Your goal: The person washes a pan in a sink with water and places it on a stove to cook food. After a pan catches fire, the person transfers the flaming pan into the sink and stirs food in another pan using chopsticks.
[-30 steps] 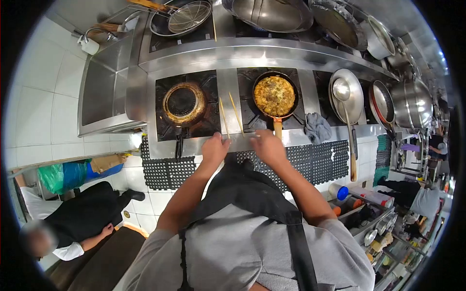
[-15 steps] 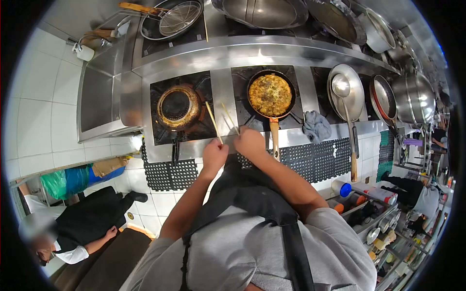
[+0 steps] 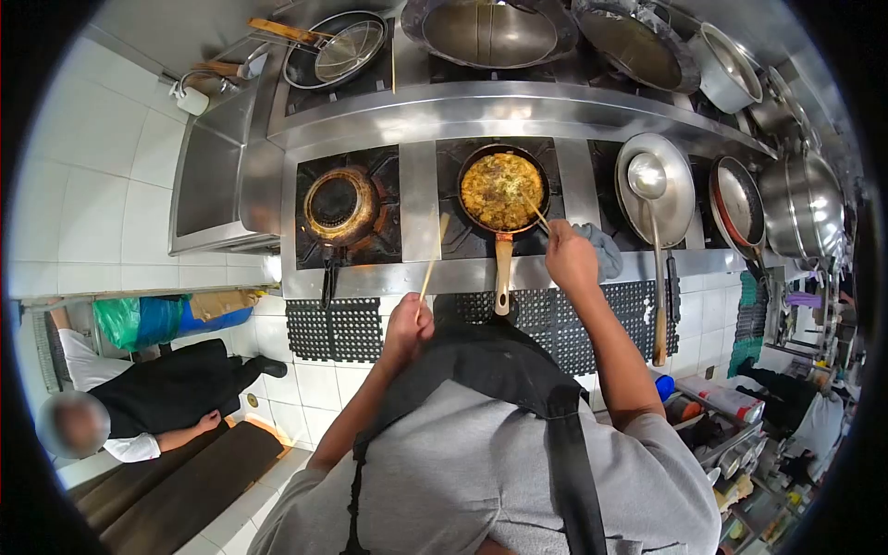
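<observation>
My left hand (image 3: 407, 328) is closed around a pale wooden stick (image 3: 432, 262), which points up over the stove's front edge and looks wider at its far end. My right hand (image 3: 571, 259) grips a thin wooden chopstick (image 3: 535, 211); its tip reaches into the right side of the frying pan (image 3: 464, 205). A browned, omelette-like round (image 3: 499, 190) with yellow patches fills that pan. The pan's wooden handle (image 3: 503, 277) points toward me, between my hands, touched by neither. Behind my right hand lies a grey cloth (image 3: 606, 252), partly hidden.
On the left burner sits an upturned, scorched pan (image 3: 340, 205). A ladle (image 3: 647, 176) rests across a metal pan (image 3: 680, 213) on the right. Pots and woks line the back shelf (image 3: 444, 104). A person in a black apron (image 3: 176, 398) is at left.
My right hand has moved right and forward, bringing its chopstick from the stove front into the pan. My left hand has drawn slightly back with its stick. The view has shifted a little.
</observation>
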Tool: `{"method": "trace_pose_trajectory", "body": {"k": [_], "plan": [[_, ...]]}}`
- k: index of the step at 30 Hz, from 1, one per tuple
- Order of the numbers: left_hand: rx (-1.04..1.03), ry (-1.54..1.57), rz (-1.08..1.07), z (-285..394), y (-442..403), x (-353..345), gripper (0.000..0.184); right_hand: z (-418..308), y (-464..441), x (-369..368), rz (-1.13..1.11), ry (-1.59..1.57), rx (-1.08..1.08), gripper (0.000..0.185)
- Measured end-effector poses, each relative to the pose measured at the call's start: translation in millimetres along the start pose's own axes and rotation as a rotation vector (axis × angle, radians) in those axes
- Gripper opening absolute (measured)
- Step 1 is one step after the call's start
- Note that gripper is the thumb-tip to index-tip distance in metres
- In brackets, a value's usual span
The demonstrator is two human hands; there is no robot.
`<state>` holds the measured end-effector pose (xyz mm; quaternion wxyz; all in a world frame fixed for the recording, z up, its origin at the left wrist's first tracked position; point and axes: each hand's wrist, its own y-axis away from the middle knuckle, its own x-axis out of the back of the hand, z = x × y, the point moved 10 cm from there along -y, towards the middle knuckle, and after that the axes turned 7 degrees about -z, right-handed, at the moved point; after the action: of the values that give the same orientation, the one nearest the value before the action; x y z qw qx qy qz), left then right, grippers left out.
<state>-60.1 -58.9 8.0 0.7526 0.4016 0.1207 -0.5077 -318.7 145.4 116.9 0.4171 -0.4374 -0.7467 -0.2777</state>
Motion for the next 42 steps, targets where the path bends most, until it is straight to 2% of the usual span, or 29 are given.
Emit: {"method": "trace_pose_trajectory", "body": {"k": [4, 7, 10, 13, 17, 26, 29, 31, 32, 35, 37, 40, 41, 42], "plan": [[-0.02, -0.117, -0.038, 12.9, -1.2, -32.3, 0.017, -7.8, -2.5, -0.9, 0.017, 0.028, 0.094, 0.012], [-0.008, -0.072, -0.077, 14.4, -0.4, -47.1, 0.017, -16.6, -2.0, 14.2, 0.151, 0.015, 0.185, 0.011], [0.009, 0.129, -0.147, 5.4, -0.5, -50.0, 0.013, -22.0, -6.3, 13.6, 0.111, 0.014, 0.22, 0.009], [0.02, 0.148, -0.153, -5.3, -4.6, -45.6, 0.012, -19.1, -14.1, -5.3, 0.006, 0.089, 0.203, 0.008], [0.023, 0.005, -0.003, -6.7, -2.2, -44.8, 0.017, -22.7, -19.1, -9.3, -0.011, 0.094, 0.18, 0.008], [0.129, -0.097, -0.025, -4.2, 8.8, -47.2, 0.016, -20.4, -24.3, -16.7, 0.007, 0.059, 0.159, 0.008], [0.014, -0.363, -0.069, 6.2, 5.2, -46.0, 0.014, -15.3, -33.7, -22.9, 0.009, 0.074, 0.142, 0.008], [0.077, -0.249, -0.077, -0.2, 0.3, -44.1, 0.018, -16.1, -43.4, -31.3, 0.017, 0.096, 0.133, 0.008], [0.106, -0.193, -0.08, -0.9, -2.9, -43.1, 0.02, -22.8, -41.4, -25.3, 0.017, 0.101, 0.15, 0.008], [0.0, -0.222, -0.092, 11.5, -8.0, -40.4, 0.016, -39.8, -20.8, 7.7, 0.02, 0.1, 0.175, 0.008], [0.0, -0.358, 0.054, 27.3, -12.5, -31.0, 0.015, -33.9, -9.2, 21.2, 0.042, 0.07, 0.156, 0.01], [-0.027, -0.379, 0.152, 51.6, -20.4, -25.3, 0.016, -1.7, -4.7, 0.7, -0.022, -0.262, 0.11, 0.014], [-0.038, -0.364, 0.164, 57.9, -26.0, -23.1, 0.016, 35.8, -4.3, -60.8, -0.311, -0.579, -0.037, 0.019], [-0.05, -0.348, 0.178, 63.5, -31.9, -20.7, 0.016, 45.5, 5.9, -92.5, -0.421, -0.88, -0.146, 0.019]]}}
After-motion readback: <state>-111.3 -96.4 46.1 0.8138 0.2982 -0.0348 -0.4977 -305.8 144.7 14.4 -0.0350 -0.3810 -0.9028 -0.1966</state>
